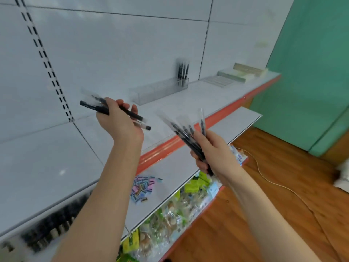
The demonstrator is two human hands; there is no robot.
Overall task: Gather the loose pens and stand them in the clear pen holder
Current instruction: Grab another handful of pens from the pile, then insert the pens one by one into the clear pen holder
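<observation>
My left hand (119, 120) grips a few black pens (94, 107) lying crosswise, their clear caps pointing left. My right hand (213, 150) holds a fanned bundle of several black pens (186, 132) with the clear caps pointing up and left. Both hands hover above the front of the white upper shelf (198, 95). The long clear pen holder (156, 91) stands far back on that shelf against the wall. A few black pens (182, 73) stand upright in its right end. The view is blurred.
The shelf has an orange front edge (170, 146). Flat stationery packs (238, 75) lie at its right end. A lower shelf carries small coloured items (143, 188), with bagged goods (170, 210) beneath. A cord (273, 182) runs across the wooden floor; a green wall (309, 72) is on the right.
</observation>
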